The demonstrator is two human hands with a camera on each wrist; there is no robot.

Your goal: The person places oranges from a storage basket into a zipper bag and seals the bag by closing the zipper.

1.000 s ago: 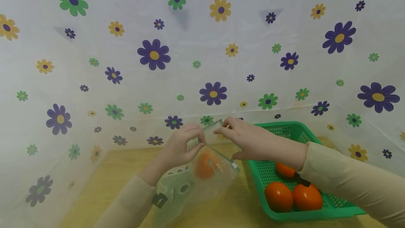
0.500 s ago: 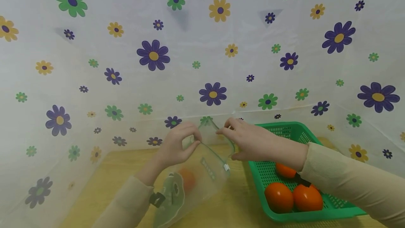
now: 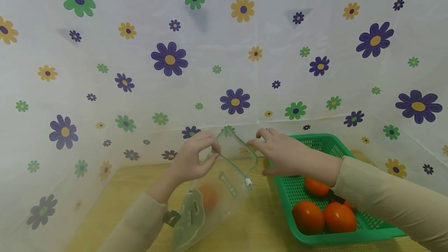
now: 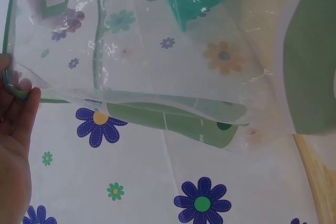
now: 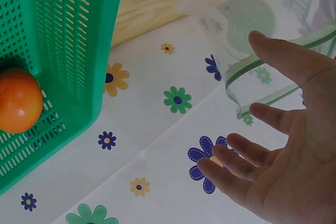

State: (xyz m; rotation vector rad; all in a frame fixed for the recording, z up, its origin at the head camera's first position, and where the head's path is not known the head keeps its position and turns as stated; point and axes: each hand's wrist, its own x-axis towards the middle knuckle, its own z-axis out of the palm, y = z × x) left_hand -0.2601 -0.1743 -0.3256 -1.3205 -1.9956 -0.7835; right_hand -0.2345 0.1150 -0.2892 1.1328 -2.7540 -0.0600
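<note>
My left hand pinches the green-edged rim of a clear zip bag, which hangs tilted over the wooden table with its mouth gaping. One orange fruit lies low inside the bag. In the left wrist view, the fingers grip the bag at its rim. My right hand hovers beside the bag's mouth, between it and the green basket. In the right wrist view that hand has its fingers spread and holds nothing, with the bag just past them.
The green basket at the right holds three orange fruits, one of them seen in the right wrist view. A flowered plastic sheet walls in the back and sides. Bare wooden table shows at the left.
The orange has slid from the bag's mouth down toward its bottom. My right hand has let go of the rim and drawn slightly right; the bag's mouth now gapes wider.
</note>
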